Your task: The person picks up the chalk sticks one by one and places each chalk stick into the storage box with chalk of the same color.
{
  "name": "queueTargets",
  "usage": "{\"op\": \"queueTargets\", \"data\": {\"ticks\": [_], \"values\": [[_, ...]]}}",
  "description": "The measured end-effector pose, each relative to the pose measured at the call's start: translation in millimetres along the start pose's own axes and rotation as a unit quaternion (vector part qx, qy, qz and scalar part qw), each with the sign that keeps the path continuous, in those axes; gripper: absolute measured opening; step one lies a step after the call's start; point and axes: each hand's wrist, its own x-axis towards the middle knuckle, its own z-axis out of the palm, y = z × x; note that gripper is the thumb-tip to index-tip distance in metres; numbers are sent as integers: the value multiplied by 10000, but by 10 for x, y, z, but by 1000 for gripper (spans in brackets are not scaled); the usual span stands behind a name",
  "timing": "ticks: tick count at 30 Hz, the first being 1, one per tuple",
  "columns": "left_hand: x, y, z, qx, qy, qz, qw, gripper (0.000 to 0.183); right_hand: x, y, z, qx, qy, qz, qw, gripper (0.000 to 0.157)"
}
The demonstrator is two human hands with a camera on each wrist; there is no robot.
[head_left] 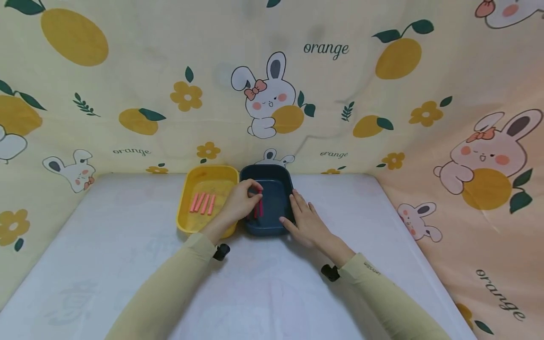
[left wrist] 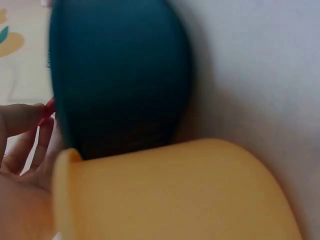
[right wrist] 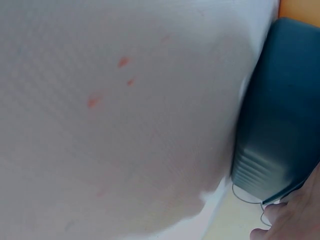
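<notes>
My left hand [head_left: 237, 204] reaches across the yellow tray to the dark blue tray [head_left: 272, 231]. Its thumb and finger pinch a small pinkish-red stick [left wrist: 48, 111] above the blue tray's left side. Partly behind that hand, pinkish-red sticks [head_left: 261, 208] show in the blue tray; how many is hidden. In the yellow tray [head_left: 182, 222], several pink sticks [head_left: 204, 204] lie side by side. My right hand [head_left: 308, 222] rests against the blue tray's right side with fingers spread, the thumb at its near right rim.
Both trays stand side by side near the back of a white-covered table [head_left: 272, 288]. Behind it hangs a patterned cloth [head_left: 331, 94] with rabbits and oranges. Small reddish marks [right wrist: 123, 62] dot the table cover in the right wrist view.
</notes>
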Motion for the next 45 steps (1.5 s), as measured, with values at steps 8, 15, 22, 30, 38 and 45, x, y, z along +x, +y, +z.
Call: {"op": "queueTargets", "data": {"ticks": [8,15,22,30,38,45], "values": [[146,-114,69,958,-202,227,9949,14,6,-4,13,51,-4,-11,10000,85],[226,-140,112,1753,-229,546,9827,14,14,-12,16,52,-47,-28,10000,85],[306,-163,146,2038,-240,457,9777,13,10,-19,25,89,-31,-37,9999,84],[383,-221,158,2993,-138,745,9511,14,7,-19,31,100,-40,-28,9999,85],[414,-226,147,3232,-172,637,9440,11,2,-8,12,89,-5,1,10000,84],[459,-210,177,3386,-339,526,9388,9,-3,2,0,113,33,15,9999,84]]}}
